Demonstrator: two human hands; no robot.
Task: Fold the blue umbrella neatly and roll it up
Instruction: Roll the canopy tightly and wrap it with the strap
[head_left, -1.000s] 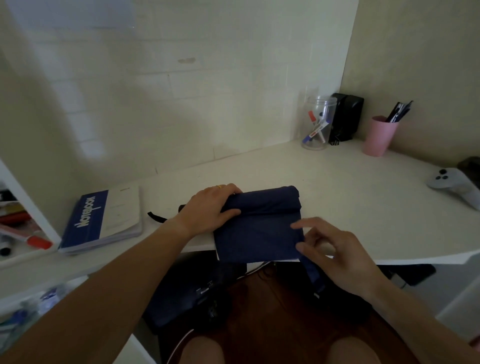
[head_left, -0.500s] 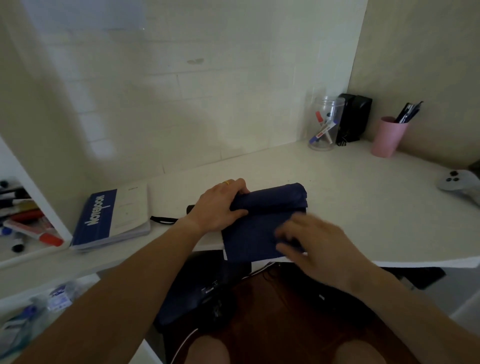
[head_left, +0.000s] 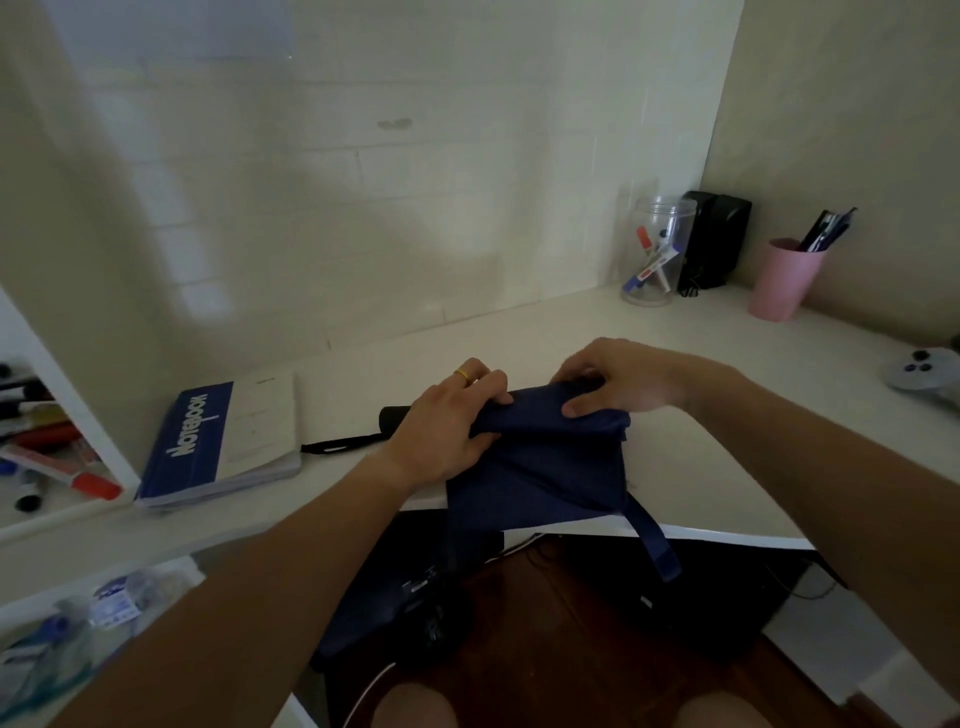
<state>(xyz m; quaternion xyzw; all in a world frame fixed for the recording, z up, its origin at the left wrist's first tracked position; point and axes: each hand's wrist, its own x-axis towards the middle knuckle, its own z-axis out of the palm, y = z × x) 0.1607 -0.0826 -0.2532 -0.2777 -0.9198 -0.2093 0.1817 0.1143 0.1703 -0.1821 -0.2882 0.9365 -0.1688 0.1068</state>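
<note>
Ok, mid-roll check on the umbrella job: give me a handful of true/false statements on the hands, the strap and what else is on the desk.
1. Both hands grip the rolled top of the blue umbrella. True: the left hand holds its left end, the right hand its right end.
2. The closure strap is wrapped around the roll. False: it hangs loose over the desk edge.
3. The umbrella's black handle sticks out to the left of the left hand. True.
4. The notebook lies under the umbrella. False: it lies apart, further left.
5. The pink cup is empty. False: it holds pens.
</note>
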